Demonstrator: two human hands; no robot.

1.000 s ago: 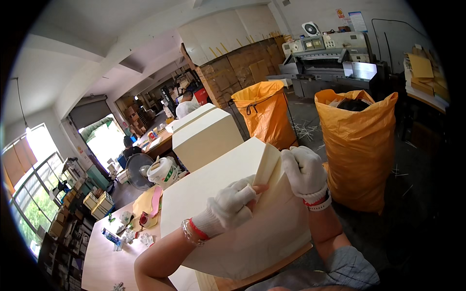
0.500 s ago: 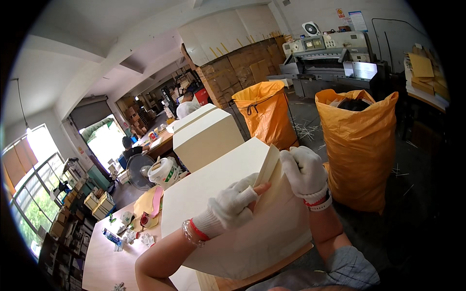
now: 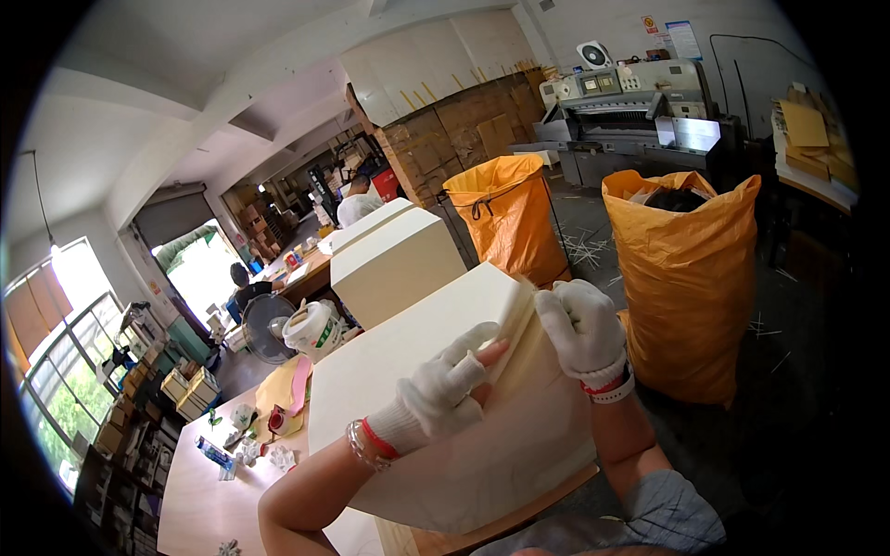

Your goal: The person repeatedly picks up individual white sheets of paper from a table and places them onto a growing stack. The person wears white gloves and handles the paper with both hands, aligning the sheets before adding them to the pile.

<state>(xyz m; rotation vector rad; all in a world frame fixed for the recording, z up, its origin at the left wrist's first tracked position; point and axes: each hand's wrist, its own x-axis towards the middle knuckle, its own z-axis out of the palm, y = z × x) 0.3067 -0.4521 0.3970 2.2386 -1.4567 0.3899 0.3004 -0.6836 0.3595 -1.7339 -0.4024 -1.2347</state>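
A tall stack of large cream paper sheets (image 3: 408,343) rises in front of me, its top sheets bent up along the right edge. My right hand (image 3: 584,329), in a white knit glove, has its fingers curled round the raised sheet edges at the far right corner. My left hand (image 3: 443,385), gloved with bare fingertips showing, is over the stack's near side beside the bent sheets. Its index finger stretches out and the thumb stands apart. Sheet edges between the hands are slightly blurred.
Another cream paper stack (image 3: 399,264) stands beyond. Two orange sacks (image 3: 681,287) stand to the right, a cutting machine (image 3: 630,120) behind them. At left, a table (image 3: 190,491) holds tape and crumpled scraps; a white bucket (image 3: 313,329) and fan (image 3: 267,326) stand farther off. Two people sit or stand in back.
My left hand has loosened from the sheet edges, its index finger now straighter. The lifted sheets between the hands have shifted and spread. My right hand stays at the corner.
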